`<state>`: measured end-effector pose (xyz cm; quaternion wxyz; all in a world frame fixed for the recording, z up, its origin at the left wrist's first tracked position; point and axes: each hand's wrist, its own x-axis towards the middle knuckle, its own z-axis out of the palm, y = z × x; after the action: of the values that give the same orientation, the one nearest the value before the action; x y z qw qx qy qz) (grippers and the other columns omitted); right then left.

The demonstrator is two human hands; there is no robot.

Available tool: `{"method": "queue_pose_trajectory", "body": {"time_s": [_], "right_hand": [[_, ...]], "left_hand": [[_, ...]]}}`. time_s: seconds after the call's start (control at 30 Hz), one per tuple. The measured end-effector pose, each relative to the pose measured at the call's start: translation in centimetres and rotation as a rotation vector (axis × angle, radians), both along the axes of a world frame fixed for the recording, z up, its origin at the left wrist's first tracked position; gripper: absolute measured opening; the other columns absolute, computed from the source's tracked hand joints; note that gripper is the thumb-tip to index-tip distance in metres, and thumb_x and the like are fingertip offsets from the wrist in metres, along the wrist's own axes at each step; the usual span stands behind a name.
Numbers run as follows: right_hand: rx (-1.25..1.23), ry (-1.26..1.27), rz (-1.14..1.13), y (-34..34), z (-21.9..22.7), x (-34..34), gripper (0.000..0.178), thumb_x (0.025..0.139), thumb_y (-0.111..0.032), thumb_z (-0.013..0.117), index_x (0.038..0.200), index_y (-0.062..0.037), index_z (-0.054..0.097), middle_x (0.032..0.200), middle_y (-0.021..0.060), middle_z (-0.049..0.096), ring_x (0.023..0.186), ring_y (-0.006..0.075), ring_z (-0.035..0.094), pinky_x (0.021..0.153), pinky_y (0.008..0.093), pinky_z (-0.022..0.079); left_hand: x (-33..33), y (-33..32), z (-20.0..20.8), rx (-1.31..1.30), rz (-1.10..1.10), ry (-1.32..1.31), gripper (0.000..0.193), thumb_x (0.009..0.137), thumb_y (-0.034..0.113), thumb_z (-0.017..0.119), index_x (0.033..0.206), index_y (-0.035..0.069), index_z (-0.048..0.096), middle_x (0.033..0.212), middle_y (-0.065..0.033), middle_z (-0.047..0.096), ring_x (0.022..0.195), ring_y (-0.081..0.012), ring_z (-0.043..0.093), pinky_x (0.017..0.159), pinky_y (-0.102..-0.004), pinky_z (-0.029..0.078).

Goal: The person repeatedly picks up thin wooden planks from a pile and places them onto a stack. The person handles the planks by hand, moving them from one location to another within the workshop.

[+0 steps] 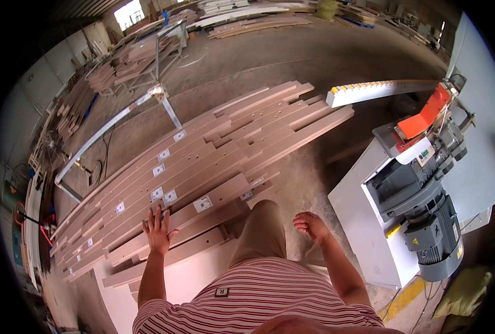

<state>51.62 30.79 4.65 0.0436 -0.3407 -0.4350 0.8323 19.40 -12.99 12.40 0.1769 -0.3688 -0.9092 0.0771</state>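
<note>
My left hand, fingers spread, is over a brown wood-toned board in the near part of a wide stack. It seems to rest on the board, though contact is hard to make out. Beside it lies a shorter board bearing a white label. More long boards lie side by side beyond, several with labels and small holes. To the right of my knee, my right hand hangs in the air, its fingers loosely curled with nothing visible in them.
On the right stands a machine with a grey motor, an orange guard and a white cabinet. A white rail with yellow rollers reaches out from it. A metal frame stands at the left; board piles lie farther back.
</note>
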Motion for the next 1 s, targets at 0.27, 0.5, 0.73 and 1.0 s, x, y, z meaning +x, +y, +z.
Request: {"method": "queue_pose_trajectory", "body": {"time_s": [0.27,0.5,0.73,1.0], "right_hand": [[0.069,-0.121,-0.013,0.4,-2.1,3.2,0.022,0.092,-0.024,0.054,0.103,-0.0047,0.059,0.092,0.0074,0.065,0.083,0.0167,0.062,0.075,0.0288,0.049],[0.250,-0.310,-0.056,1.5,-8.5,8.6,0.020,0.091,-0.023,0.056,0.097,-0.0049,0.060,0.086,0.0086,0.067,0.075,0.0170,0.064,0.069,0.0312,0.052],[1.124,-0.711,0.128,-0.5,-16.6,14.0,0.021,0.079,-0.023,0.062,0.094,-0.0083,0.065,0.098,0.0154,0.065,0.090,0.0332,0.063,0.079,0.0427,0.051],[1.045,-0.780,0.143,-2.8,-14.8,14.7,0.039,0.074,-0.035,0.063,0.107,-0.0146,0.066,0.124,0.0133,0.056,0.118,0.0366,0.048,0.099,0.0478,0.040]], "left_hand": [[-4.1,-0.5,0.5,0.021,-0.169,-0.012,0.071,0.081,0.054,0.055,0.140,0.017,0.041,0.145,-0.0083,0.036,0.131,-0.0292,0.034,0.107,-0.0533,0.024],[-4.8,-0.1,1.4,0.005,-0.172,-0.180,0.081,0.083,0.059,0.052,0.146,0.015,0.028,0.148,-0.0150,0.030,0.136,-0.0339,0.027,0.111,-0.0541,0.018],[-13.6,1.2,-4.7,0.367,-0.032,-0.355,0.065,0.098,0.048,0.032,0.148,0.009,0.022,0.153,-0.0172,0.021,0.142,-0.0326,0.018,0.114,-0.0482,0.012],[-17.2,13.2,-2.3,0.176,0.332,-0.313,0.074,0.096,0.059,0.025,0.148,0.008,0.023,0.155,-0.0156,0.017,0.144,-0.0292,0.013,0.115,-0.0465,0.010]]}}
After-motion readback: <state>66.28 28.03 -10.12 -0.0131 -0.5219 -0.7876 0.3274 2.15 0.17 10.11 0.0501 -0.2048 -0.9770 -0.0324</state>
